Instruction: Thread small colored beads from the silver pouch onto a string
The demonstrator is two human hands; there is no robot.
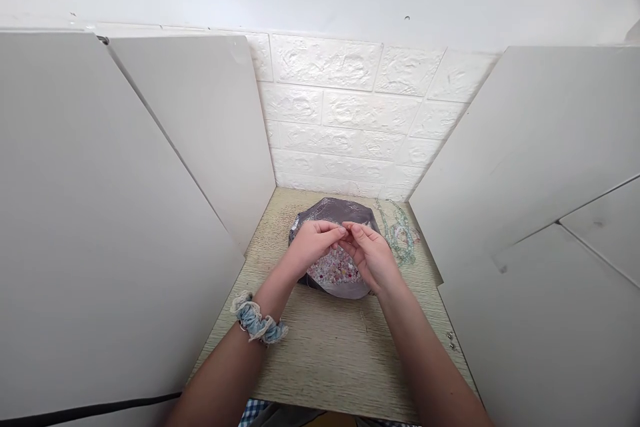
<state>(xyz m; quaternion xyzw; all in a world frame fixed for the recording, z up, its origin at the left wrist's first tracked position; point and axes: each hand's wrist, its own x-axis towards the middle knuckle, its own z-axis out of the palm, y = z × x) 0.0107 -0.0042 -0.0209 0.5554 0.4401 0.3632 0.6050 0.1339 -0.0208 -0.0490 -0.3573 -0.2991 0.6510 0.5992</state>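
Observation:
Both hands meet above a dark grey bag (345, 209) that lies spread on the table with its middle full of small pink, white and red beads (333, 269). My left hand (319, 242) is closed in a pinch, thumb against the fingers, and wears a blue and cream scrunchie (259, 321) at the wrist. Fingertip to fingertip with it, my right hand (371, 253) pinches too. Whatever sits between the fingertips is too small to name. A thin thread-like line hangs near the bag's lower left edge.
Strands of pale green beads (401, 240) lie at the right rear of the wooden table (330, 353). Tall white panels (195, 127) stand left and right, with a white brick-pattern wall (345, 113) behind. Two small metallic bits (451, 340) rest near the right edge.

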